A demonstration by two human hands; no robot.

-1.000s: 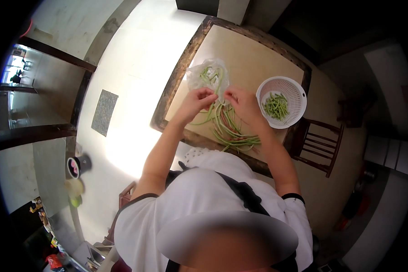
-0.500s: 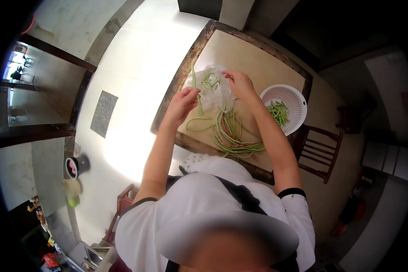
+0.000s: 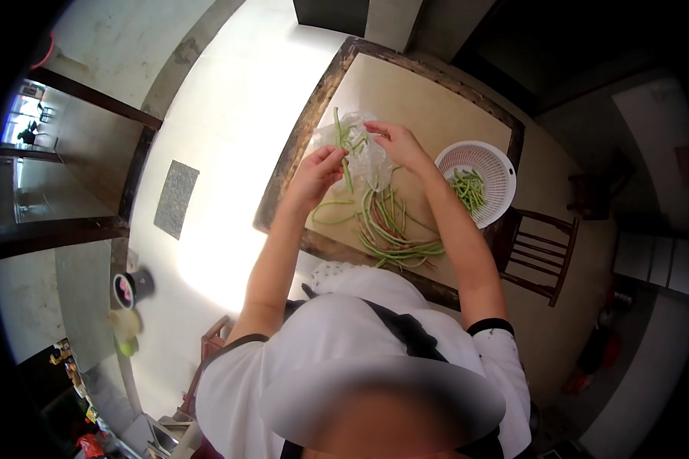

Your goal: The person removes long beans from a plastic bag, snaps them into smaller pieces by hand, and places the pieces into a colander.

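My left hand [image 3: 321,173] is closed on a long green bean [image 3: 347,174], which sticks out above and below the fingers. Behind it a clear plastic bag [image 3: 373,169] lies on the table, with short bean pieces [image 3: 354,140] in it. At the bag's right edge, my right hand [image 3: 395,143] reaches in with fingers stretched out and a gap at the thumb; I see nothing held there. A bundle of long beans [image 3: 383,229], green with some reddish ones, lies on the table nearer my body.
The square table [image 3: 429,99] has a dark, worn wooden rim. A white colander [image 3: 507,180] with cut beans [image 3: 467,190] stands at its right side. A wooden chair [image 3: 540,249] is close to the right edge, and a bucket [image 3: 130,288] is on the floor at left.
My left hand has moved slightly right with the bean, now over the bag. The right hand has shifted a little left, its thumb and fingers further apart.
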